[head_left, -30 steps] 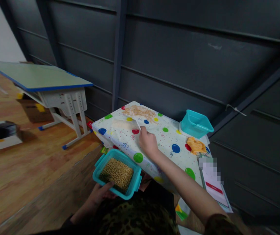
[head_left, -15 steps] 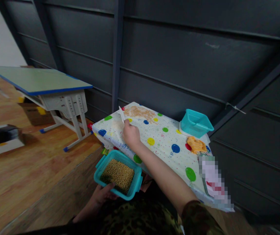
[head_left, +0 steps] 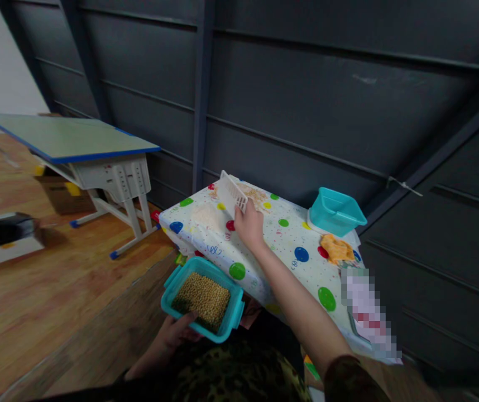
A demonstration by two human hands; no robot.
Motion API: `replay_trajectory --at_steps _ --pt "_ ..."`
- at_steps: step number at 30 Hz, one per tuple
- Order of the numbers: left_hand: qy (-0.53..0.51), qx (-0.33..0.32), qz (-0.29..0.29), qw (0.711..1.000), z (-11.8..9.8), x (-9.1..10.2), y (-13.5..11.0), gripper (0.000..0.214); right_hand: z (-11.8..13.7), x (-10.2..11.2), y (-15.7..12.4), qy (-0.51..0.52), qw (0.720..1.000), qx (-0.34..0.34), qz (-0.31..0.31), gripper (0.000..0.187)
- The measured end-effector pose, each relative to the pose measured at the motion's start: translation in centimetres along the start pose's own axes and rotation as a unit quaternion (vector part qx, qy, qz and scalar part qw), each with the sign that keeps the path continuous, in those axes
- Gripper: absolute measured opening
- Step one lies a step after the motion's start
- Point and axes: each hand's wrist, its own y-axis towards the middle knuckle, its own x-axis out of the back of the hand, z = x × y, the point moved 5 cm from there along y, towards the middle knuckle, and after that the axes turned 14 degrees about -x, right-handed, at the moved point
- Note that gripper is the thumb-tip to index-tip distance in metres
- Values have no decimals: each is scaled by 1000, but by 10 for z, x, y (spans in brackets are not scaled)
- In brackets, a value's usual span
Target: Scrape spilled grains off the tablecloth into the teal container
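My left hand (head_left: 176,332) grips the near rim of a turquoise plastic tub (head_left: 239,304), thumb over the edge, just off the table's front edge. Round, pale-yellow soybeans (head_left: 204,296) cover the tub's bottom. In my right hand (head_left: 250,223) is a white plastic slotted tool (head_left: 229,192), held on edge above the table; its exact kind is not clear. Behind it lies a spread of tan grains (head_left: 258,195), partly hidden by the tool and the hand. A pale, whitish heap (head_left: 206,215) of fine grains sits left of my right hand.
The table wears a balloon-print cloth (head_left: 273,240). On its right side stand a second turquoise tub (head_left: 335,212), a crumpled orange cloth (head_left: 336,249) and a pixelated item (head_left: 365,307). A dark panelled wall (head_left: 306,100) rises behind. A green-topped desk (head_left: 67,137) is at left.
My right hand has moved right with the white slotted tool and turned it, so its slotted side shows. The pale heap is more exposed. My left hand and the tub stay put.
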Motion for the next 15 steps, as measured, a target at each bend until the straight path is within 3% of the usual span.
replay_trajectory --at_steps 3,6,9,15 --pt "1 -23 6 1000 -5 -1 -3 34 -44 34 24 106 988 -62 -97 32" --pt "7 -26 2 1000 -9 1 -6 29 -89 50 41 184 962 -149 -136 34" --pt "21 -26 4 999 -6 8 -3 26 -114 47 48 241 942 -194 -130 35" --pt "13 0 22 1000 14 21 12 28 -121 21 49 238 941 -218 -99 31"
